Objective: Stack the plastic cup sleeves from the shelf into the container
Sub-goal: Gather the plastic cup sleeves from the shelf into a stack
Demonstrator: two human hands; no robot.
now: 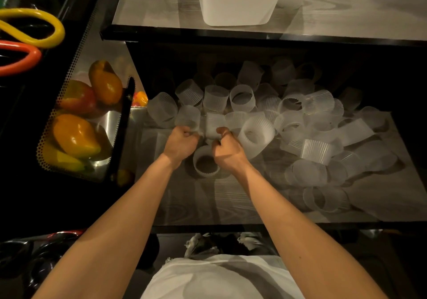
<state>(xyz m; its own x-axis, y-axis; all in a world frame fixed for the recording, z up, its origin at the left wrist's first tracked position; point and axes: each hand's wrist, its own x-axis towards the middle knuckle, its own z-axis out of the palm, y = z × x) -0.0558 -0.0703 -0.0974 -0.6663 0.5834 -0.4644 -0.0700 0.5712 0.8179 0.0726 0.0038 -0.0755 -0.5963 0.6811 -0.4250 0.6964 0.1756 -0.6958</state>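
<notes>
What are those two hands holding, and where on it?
Left hand grips the left sleeve by its near rim; right hand grips the right sleeve likewise.

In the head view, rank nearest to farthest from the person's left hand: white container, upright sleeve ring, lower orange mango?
1. Upright sleeve ring, beside the left hand.
2. Lower orange mango, far left.
3. White container, upper shelf.

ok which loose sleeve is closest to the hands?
The upright sleeve, opening up, tucked between left hand and right hand on bare shelf; the others lie piled farther back or off right.
</notes>
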